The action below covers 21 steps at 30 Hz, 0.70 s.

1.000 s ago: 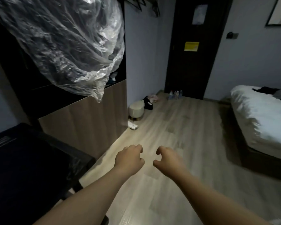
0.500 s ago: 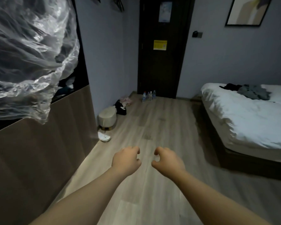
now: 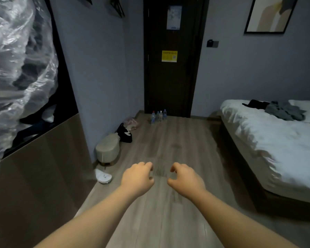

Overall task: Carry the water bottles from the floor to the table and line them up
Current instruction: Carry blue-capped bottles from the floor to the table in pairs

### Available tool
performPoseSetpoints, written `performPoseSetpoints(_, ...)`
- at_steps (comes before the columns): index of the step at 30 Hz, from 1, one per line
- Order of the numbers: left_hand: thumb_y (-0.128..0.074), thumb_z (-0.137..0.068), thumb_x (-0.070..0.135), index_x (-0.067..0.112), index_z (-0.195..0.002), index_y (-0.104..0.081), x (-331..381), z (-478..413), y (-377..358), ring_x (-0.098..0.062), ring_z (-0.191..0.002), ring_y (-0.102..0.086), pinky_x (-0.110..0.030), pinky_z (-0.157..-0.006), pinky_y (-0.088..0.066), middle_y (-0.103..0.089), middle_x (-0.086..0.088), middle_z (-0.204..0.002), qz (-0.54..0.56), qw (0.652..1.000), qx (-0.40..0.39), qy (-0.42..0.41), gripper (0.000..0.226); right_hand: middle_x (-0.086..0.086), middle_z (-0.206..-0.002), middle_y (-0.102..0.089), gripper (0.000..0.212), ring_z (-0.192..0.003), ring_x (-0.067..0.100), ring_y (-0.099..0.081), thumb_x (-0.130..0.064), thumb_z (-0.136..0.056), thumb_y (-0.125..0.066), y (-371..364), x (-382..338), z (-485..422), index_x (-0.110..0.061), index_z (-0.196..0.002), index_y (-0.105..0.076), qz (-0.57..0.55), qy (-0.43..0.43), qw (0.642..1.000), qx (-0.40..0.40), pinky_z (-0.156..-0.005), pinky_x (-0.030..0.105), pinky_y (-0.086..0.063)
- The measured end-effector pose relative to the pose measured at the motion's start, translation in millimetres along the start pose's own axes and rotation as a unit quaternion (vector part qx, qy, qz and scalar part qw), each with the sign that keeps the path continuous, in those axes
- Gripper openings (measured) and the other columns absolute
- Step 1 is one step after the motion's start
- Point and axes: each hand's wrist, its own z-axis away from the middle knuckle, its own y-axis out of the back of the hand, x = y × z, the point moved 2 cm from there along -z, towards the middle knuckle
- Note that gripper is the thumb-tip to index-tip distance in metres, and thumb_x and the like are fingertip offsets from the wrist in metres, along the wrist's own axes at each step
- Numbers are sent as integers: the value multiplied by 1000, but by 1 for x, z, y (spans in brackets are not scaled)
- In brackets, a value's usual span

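Both forearms reach out low in front, well short of the door (image 3: 170, 77). Left hand (image 3: 137, 179): back up, fingers loosely curled under, holding nothing. Right hand (image 3: 185, 181): fingers and thumb bent in a loose C with a gap between them, also holding nothing. The hands are near each other but apart, over bare wood-plank floor (image 3: 168, 149). Left of the hands and far from the door, a flat white object (image 3: 103, 177) lies on the floor against a brown panel wall (image 3: 39, 176); crumpled clear plastic sheeting (image 3: 16, 68) hangs above that panel. Closer to the door along the same wall stands a pale padded stool (image 3: 107, 149), then a black bag (image 3: 124, 134), then a pinkish bag (image 3: 132, 122). Water bottles (image 3: 158, 116): a tight cluster standing upright on the floor just before the door's foot, toward its left side; four as best can be counted, with clear bodies and blue labels. None is on a table. The door is dark and closed, with a yellow notice (image 3: 169, 56) at mid height. Right of the door, a bed (image 3: 276, 140) with white covers runs along the wall, with dark clothes (image 3: 279, 109) heaped on it. A framed picture (image 3: 270, 14) hangs high to the door's right.
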Motion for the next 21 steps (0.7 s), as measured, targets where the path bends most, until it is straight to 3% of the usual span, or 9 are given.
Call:
performPoseSetpoints(7, -49, -84, 29, 20, -117, -49, -33, -148, -11, -25, -110, -52, -35, -85, -46, -56, -5, -118, 2, 999, -26, 22, 34, 3, -124, -53, 38, -115, 23, -50, -37, -83, -52, -12, 10, -153, -23, -117, -49, -24, 20, 999, -22, -87, 32, -42)
performPoseSetpoints(21, -48, -84, 30, 23, -120, -48, -90, -435, -36, -25, -115, -52, -37, -90, -46, -54, -4, -123, 6, 997, -61, 48, 37, 4, -125, -52, 38, -117, 24, -50, -37, -83, -53, -15, 35, -448, -22, -117, -49, -12, 6, 997, -70, -89, 32, -44)
